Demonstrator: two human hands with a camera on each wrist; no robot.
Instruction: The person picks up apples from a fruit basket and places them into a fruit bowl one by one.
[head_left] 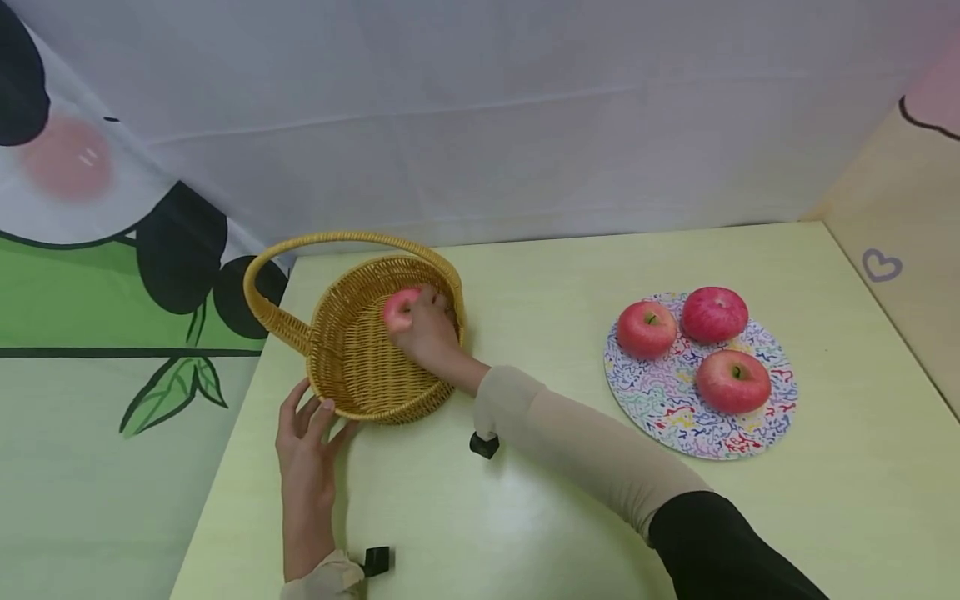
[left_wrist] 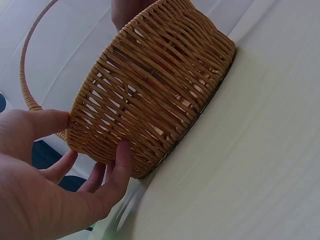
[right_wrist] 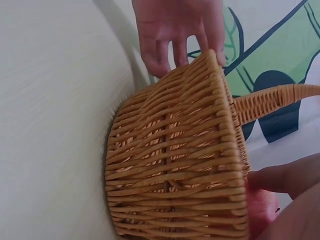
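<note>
A round wicker basket [head_left: 375, 358] with a tall arched handle stands on the table's left side. Inside it, my right hand [head_left: 431, 333] grips a red apple [head_left: 400, 309] from above, near the basket's right wall. The right wrist view shows that apple [right_wrist: 261, 212] partly hidden behind the rim and the hand. My left hand [head_left: 306, 458] holds the basket's near left edge, thumb at the rim and fingers [left_wrist: 122, 162] against the woven outer wall.
On the right, a round plate [head_left: 637, 408] with a colourful squiggle pattern bears three red apples [head_left: 733, 382]. White cloth [head_left: 525, 150] hangs behind the table, and a printed cartoon cloth [head_left: 82, 292] is at the left.
</note>
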